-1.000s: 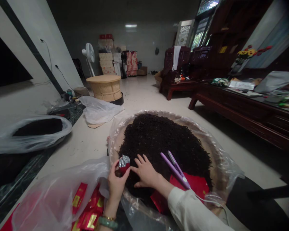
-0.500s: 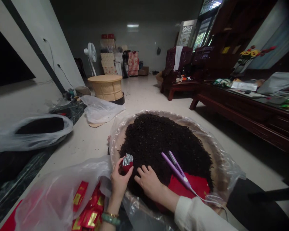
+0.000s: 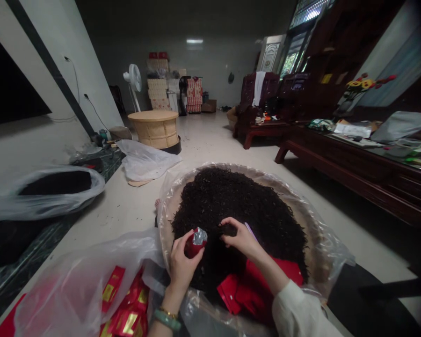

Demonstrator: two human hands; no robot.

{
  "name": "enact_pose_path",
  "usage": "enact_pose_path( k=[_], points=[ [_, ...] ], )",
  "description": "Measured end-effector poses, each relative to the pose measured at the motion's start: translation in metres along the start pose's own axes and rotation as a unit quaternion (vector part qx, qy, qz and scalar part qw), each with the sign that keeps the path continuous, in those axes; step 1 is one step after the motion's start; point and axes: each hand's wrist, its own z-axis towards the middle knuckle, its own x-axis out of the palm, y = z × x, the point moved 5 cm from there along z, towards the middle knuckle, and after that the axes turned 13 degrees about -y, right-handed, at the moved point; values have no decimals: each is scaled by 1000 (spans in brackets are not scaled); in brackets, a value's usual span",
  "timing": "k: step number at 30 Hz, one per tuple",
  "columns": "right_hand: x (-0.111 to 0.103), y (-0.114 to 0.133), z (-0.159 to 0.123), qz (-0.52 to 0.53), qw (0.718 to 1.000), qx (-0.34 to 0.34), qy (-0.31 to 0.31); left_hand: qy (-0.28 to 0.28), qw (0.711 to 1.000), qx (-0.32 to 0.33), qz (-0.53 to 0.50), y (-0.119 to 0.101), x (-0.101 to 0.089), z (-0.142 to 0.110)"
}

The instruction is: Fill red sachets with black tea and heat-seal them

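Observation:
A wide round tray (image 3: 303, 206) lined with clear plastic holds a big heap of dark loose tea leaves (image 3: 231, 201). My left hand (image 3: 182, 262) grips a small red pouch (image 3: 195, 241) with its silver-lined mouth open, at the heap's near left edge. My right hand (image 3: 240, 237) is raised just above the heap, fingers pinched on a clump of tea leaves. A purple tool (image 3: 248, 227) lies mostly hidden behind that hand. Flat red pouches (image 3: 252, 285) lie on the tray under my right forearm.
A clear bag of red and gold packets (image 3: 126, 309) lies at the lower left. Another plastic bag of dark tea (image 3: 52, 185) sits on the left. A round wooden stool (image 3: 154, 126), crumpled plastic (image 3: 143, 161), a fan (image 3: 133, 79) and a dark wooden table (image 3: 365, 159) stand around.
My right hand has lifted off the heap with a pinch of leaves and moved right and up. My left hand tilted the pouch, its mouth now turned toward the right hand.

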Motion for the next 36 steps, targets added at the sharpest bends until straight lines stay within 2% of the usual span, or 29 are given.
enact_pose_path(
  k=[2, 5, 7, 9, 14, 22, 30, 34, 36],
  points=[
    [-8, 6, 1, 3, 1000, -16, 0, 13, 1000, 23, 0, -10, 6, 1],
    [-15, 30, -4, -66, 990, -122, -13, 27, 999, 42, 3, -20, 15, 0],
    [-14, 48, -10, -121, 976, -183, -12, 31, 998, 45, 7, -24, 21, -2],
    [-9, 62, -16, -165, 964, -209, -1, 34, 998, 45, 14, -26, 26, -3],
    [1, 75, -23, -207, 952, -225, 18, 36, 998, 52, 17, -24, 30, -6],
    [10, 63, -28, -160, 962, -214, 50, 32, 999, 31, 26, -19, 29, -7],
    [16, 70, -30, -273, 928, -240, 80, 20, 999, -5, 33, -16, 28, -9],
    [24, 69, -30, -260, 939, -220, 50, 18, 999, -7, 33, -17, 29, -11],
    [27, 68, -31, -240, 943, -222, 55, 18, 999, -17, 32, -15, 30, -11]
  ],
)
